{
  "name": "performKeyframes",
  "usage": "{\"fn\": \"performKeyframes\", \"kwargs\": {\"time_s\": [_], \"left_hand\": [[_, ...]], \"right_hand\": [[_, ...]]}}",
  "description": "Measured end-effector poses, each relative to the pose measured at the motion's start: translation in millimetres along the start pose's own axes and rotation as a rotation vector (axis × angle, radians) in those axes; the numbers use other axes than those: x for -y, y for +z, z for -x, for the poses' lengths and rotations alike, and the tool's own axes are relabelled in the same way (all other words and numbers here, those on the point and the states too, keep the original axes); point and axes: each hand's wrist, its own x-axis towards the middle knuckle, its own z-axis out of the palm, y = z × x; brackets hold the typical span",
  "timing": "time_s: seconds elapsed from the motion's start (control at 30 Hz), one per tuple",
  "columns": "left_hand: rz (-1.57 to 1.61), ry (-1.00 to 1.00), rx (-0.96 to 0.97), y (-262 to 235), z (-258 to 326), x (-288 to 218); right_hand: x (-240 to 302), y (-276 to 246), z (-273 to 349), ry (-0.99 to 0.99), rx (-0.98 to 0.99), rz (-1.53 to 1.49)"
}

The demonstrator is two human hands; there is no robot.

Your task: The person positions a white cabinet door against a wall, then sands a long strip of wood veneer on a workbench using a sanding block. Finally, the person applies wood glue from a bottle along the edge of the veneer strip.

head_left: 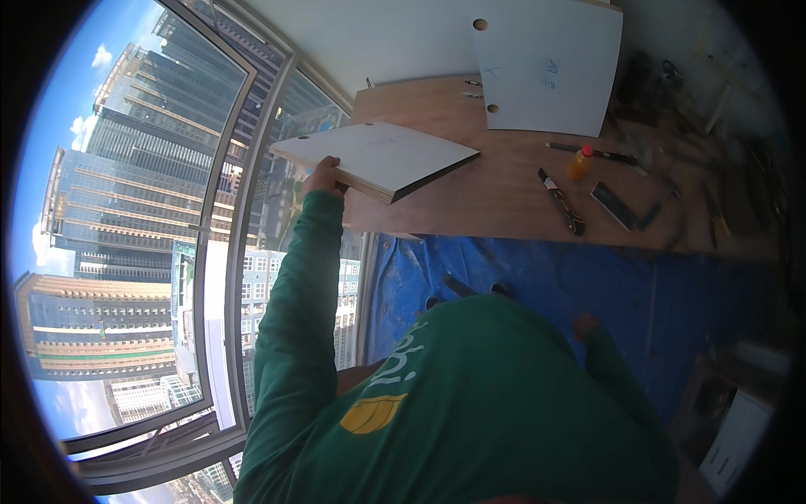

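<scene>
My left hand (321, 178) is closed on the near left edge of a white cabinet door panel (395, 160), thumb on top. The panel has round holes along its far left edge and handwriting on its face. It lies tilted at the left end of the wooden worktable (504, 206), its left corner past the table's end; layered wood shows along its near edge. My right hand (585, 324) hangs low beside my body over the blue sheet, away from the table. It is dim, and its fingers cannot be made out.
Another white panel (550, 76) with two round holes leans at the back. On the table are a black-and-orange utility knife (561, 202), a red-capped bottle (581, 163), a dark rectangular object (614, 206) and several tools. Tall windows (290, 210) stand left; blue sheeting (520, 260) covers the floor.
</scene>
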Motion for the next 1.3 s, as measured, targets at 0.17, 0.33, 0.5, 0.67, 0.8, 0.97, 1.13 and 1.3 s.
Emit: {"fn": "performKeyframes", "kwargs": {"time_s": [0.17,0.33,0.5,0.67,0.8,0.97,1.13,1.3], "left_hand": [[0.031,-0.039,0.045,18,14,18],[0.03,-0.074,-0.041,-23,3,27],[0.035,-0.078,0.032,-7,12,28],[-0.062,-0.086,0.004,-24,27,16],[-0.074,-0.097,0.036,-9,44,10],[-0.054,-0.108,-0.003,-34,40,16],[0.152,-0.213,0.07,-89,21,27],[0.387,-0.287,0.233,-149,30,67]], "right_hand": [[-32,1,-2,0.215,-0.334,-1.139],[105,-156,6,0.129,-0.126,-1.905],[215,-291,-46,-0.238,-0.102,-2.105],[328,-393,-80,-0.084,0.016,-2.452],[333,-414,-134,-0.65,-0.049,-2.609],[355,-430,-160,-0.535,-0.06,-2.677],[369,-443,-141,-0.707,-0.125,-2.509],[402,-494,-62,-0.707,-0.251,-2.226]]}}
